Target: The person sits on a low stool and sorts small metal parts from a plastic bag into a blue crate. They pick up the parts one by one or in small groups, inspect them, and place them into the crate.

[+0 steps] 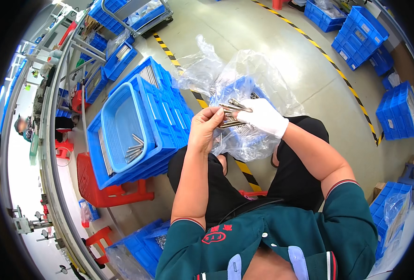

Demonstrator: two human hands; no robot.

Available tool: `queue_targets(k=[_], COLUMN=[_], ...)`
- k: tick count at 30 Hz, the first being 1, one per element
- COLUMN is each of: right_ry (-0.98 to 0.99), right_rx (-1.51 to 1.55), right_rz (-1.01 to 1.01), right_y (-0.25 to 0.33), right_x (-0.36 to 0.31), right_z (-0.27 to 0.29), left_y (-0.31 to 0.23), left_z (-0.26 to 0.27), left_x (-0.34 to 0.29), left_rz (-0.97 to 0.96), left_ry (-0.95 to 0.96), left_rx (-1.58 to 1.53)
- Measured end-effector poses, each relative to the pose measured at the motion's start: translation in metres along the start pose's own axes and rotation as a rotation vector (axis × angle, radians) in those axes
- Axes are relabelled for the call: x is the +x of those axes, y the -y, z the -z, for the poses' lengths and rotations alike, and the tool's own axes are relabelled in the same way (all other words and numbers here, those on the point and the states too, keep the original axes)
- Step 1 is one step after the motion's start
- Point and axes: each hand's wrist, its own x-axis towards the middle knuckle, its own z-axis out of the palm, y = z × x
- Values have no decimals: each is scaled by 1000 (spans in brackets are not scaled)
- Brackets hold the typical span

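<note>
Several short, shiny metal rods [231, 124] lie between my two hands, above a clear plastic bag. My bare left hand [206, 125] pinches their left ends between thumb and fingers. From the right, my right hand [266, 116], in a white glove, closes over the same bundle. The bag [267, 70] spreads open over a blue crate [237, 87] between my knees, with more metal pieces partly visible inside. To the left, a light blue plastic basket [118, 109] holds a small pile of similar rods [134, 150]. Exactly how many rods each hand grips is hidden by the fingers.
The basket rests on stacked blue crates [167, 107] holding long metal rods, beside a red plastic stool [92, 182]. More blue crates [356, 35] stand at the far right. Yellow-black tape [319, 49] crosses the floor. Metal framing [53, 140] runs along the left; a person is beyond it.
</note>
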Motion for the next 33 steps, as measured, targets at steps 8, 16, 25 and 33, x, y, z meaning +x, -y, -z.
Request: queue_targets(k=[8, 16, 25, 33], right_ry=[25, 51, 110, 69], right_rx=[-22, -23, -41, -203], right_rz=[6, -16, 1, 56], right_y=[-7, -5, -3, 1], right_x=[3, 5, 4, 1], right_z=[-3, -2, -2, -3], left_y=[-11, -13, -19, -21], left_z=[-6, 7, 10, 7], left_x=[-5, -1, 1, -3], left_rz=[-77, -96, -88, -94], left_ry=[-25, -65, -24, -19], left_rx=[258, 245, 166, 192])
